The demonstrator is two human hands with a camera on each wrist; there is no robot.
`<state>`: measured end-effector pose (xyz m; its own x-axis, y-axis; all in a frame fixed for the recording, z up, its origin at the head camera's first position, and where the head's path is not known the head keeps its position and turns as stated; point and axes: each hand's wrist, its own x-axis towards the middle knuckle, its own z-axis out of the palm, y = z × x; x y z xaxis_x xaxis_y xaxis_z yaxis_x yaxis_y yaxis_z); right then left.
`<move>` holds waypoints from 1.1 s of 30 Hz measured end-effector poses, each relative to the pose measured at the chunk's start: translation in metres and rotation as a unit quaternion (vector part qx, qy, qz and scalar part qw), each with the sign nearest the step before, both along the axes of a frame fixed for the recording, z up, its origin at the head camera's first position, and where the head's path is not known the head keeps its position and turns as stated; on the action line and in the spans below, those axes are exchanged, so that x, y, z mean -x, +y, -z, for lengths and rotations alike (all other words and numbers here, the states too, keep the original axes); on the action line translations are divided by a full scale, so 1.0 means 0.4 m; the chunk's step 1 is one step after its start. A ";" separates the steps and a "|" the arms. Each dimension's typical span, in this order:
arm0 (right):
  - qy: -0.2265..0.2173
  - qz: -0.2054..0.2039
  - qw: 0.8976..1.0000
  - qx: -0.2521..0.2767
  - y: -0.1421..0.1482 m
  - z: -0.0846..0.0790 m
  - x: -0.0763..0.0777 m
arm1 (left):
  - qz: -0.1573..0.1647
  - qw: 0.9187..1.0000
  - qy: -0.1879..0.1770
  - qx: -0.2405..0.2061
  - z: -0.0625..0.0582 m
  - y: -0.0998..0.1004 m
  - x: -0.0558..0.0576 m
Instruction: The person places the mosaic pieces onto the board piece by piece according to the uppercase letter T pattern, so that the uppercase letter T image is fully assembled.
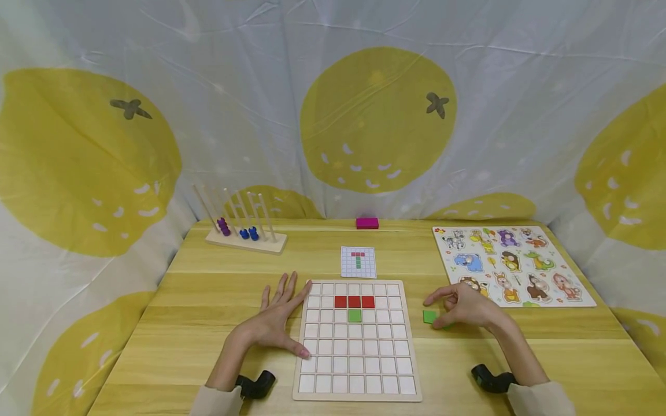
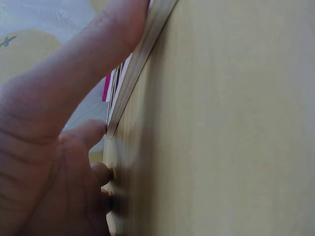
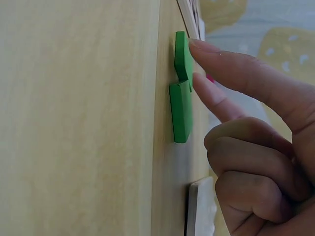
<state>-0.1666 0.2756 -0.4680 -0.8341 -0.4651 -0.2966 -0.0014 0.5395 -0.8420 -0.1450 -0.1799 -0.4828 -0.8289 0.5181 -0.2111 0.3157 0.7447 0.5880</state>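
A wooden grid board lies in front of me, with three red tiles in a row and one green tile below the middle one. My left hand is spread at the board's left side, its thumb and index finger resting on the edge. To the right of the board, my right hand is over two loose green tiles. Its thumb and index finger are apart, the thumb tip close by the tiles, and the other fingers are curled. One loose tile is mostly hidden by the hand in the head view.
Behind the board lies a pattern card, with a magenta block farther back. A peg stand with purple and blue beads is at the back left. An animal puzzle lies at the right, close beyond my right hand.
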 end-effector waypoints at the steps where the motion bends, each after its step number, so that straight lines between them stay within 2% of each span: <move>1: -0.002 0.000 1.000 0.001 0.000 0.001 0.000 | 0.000 1.000 0.000 0.000 0.000 0.000 0.000; 18: -0.024 0.002 0.999 0.033 -0.012 0.006 -0.001 | 0.000 1.000 0.000 -0.003 -0.002 -0.001 0.000; 33: -0.025 0.011 0.999 0.024 -0.016 0.005 -0.005 | 0.000 1.000 0.000 0.000 -0.003 -0.001 -0.002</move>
<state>-0.1647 0.2694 -0.4699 -0.8283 -0.4620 -0.3169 0.0529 0.4986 -0.8652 -0.1443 -0.1802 -0.4814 -0.8284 0.5189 -0.2110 0.3163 0.7443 0.5882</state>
